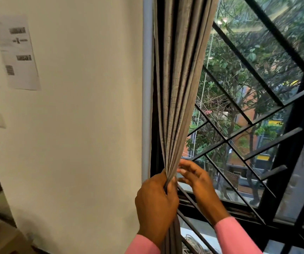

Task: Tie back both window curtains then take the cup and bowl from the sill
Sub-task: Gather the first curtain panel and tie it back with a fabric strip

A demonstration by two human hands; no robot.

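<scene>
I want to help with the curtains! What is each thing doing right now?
Curtain: bunched into tight folds, no tie around it.
Left hand: grips the bunched curtain.
Right hand: open, fingers spread beside the curtain.
Window grille: black bars in place across the window.
Papers: stuck flat on the wall.

free: air right of bunched curtain (176,88) | blocked: wall (83,125) close left; barred grille (296,136) behind
</scene>
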